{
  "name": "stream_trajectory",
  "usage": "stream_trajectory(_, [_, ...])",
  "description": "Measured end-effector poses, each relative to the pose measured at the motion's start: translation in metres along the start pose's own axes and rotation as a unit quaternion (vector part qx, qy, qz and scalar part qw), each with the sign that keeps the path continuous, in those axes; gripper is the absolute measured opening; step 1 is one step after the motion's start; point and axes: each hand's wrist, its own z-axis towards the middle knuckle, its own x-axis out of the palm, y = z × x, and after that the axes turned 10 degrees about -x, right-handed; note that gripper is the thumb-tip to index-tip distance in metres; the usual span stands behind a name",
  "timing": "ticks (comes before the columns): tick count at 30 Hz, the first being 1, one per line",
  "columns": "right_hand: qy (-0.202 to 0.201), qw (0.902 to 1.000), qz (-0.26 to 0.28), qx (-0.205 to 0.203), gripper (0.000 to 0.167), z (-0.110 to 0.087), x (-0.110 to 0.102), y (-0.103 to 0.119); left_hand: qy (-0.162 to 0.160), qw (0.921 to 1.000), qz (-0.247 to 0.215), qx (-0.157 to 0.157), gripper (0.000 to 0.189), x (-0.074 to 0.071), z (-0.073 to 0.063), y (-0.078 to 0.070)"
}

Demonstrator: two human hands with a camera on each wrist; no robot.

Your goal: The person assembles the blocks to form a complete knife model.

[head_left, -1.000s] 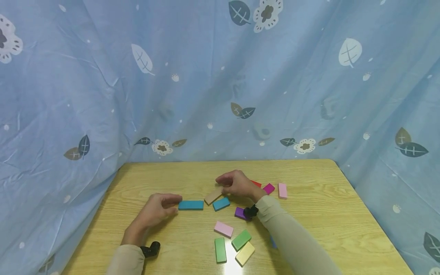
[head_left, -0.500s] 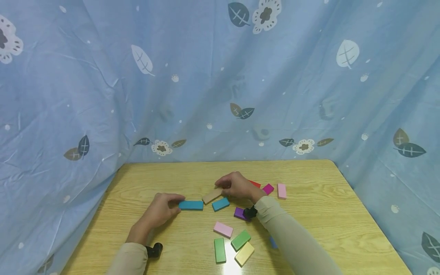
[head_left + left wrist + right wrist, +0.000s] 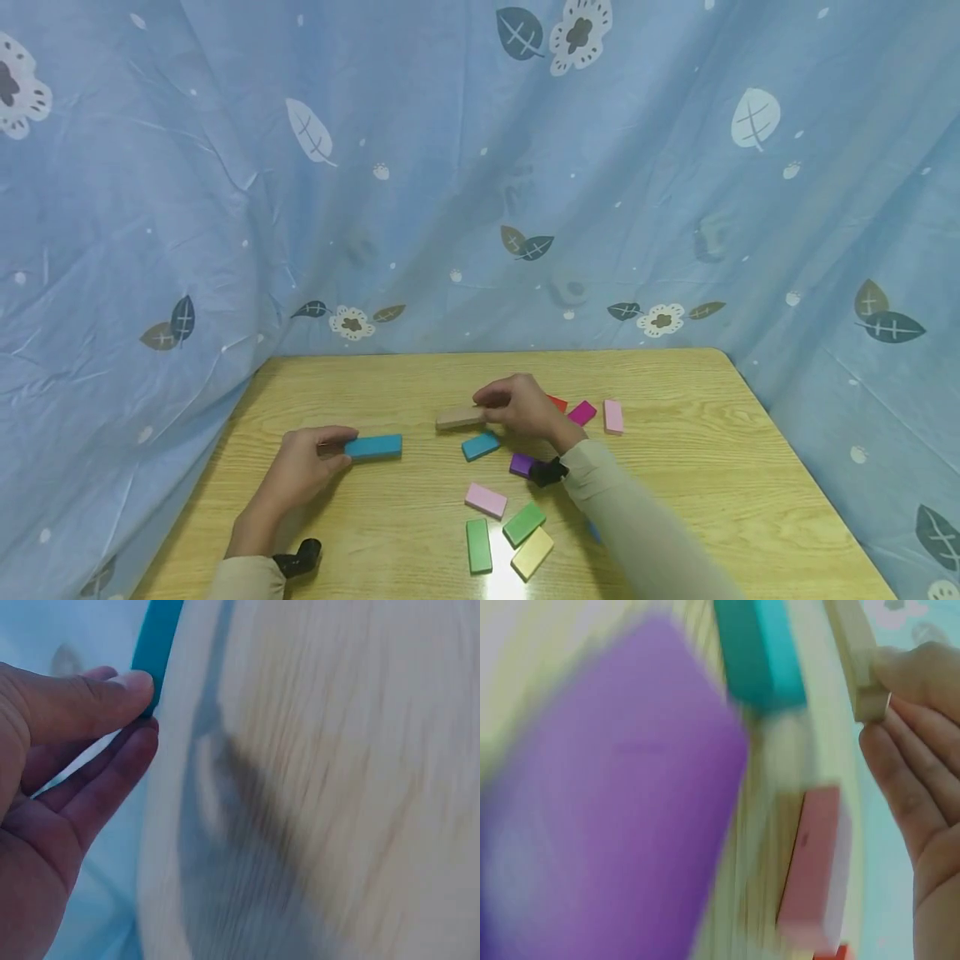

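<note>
My left hand (image 3: 300,462) pinches the left end of a long blue wooden block (image 3: 374,447) between thumb and fingers. In the left wrist view the thumb presses the near end of that blue block (image 3: 157,660). Farther right, my right hand (image 3: 517,407) grips the right end of a tan wooden block (image 3: 459,417), which points toward the left. Its thumb and fingertips show on the tan block (image 3: 855,660) in the right wrist view. Just in front of the tan block lies a shorter blue block (image 3: 480,446).
A purple block (image 3: 521,465) lies by the right wrist. Nearer are a pink block (image 3: 486,501), green blocks (image 3: 478,546) and a yellow block (image 3: 532,553). Red (image 3: 557,403), magenta (image 3: 582,413) and pink (image 3: 612,417) blocks lie beyond the right hand. A blue curtain (image 3: 450,167) hangs behind the table.
My left hand has closed on the end of the long blue block and drawn it leftward. The tan block has turned to lie more sideways in my right hand.
</note>
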Motion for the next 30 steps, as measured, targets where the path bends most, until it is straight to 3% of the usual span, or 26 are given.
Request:
stream_trajectory(8, [-0.045, 0.9979, 0.047, -0.006, 0.024, -0.006, 0.037, 0.030, -0.053, 0.9969, 0.054, -0.023, 0.039, -0.025, -0.021, 0.020])
stream_trajectory(16, [-0.045, 0.9942, 0.094, 0.026, 0.023, -0.014, 0.076, 0.047, -0.045, 0.9959, 0.047, -0.064, 0.039, -0.025, -0.027, 0.031])
stream_trajectory(23, [-0.057, 0.9983, 0.003, 0.009, 0.025, -0.027, 0.075, 0.040, -0.044, 0.9965, 0.037, -0.060, 0.038, -0.014, -0.023, 0.031])
stream_trajectory(30, [-0.076, 0.9944, -0.071, -0.017, 0.022, -0.046, 0.057, 0.028, -0.041, 0.9978, 0.029, -0.042, 0.038, 0.001, -0.017, 0.015])
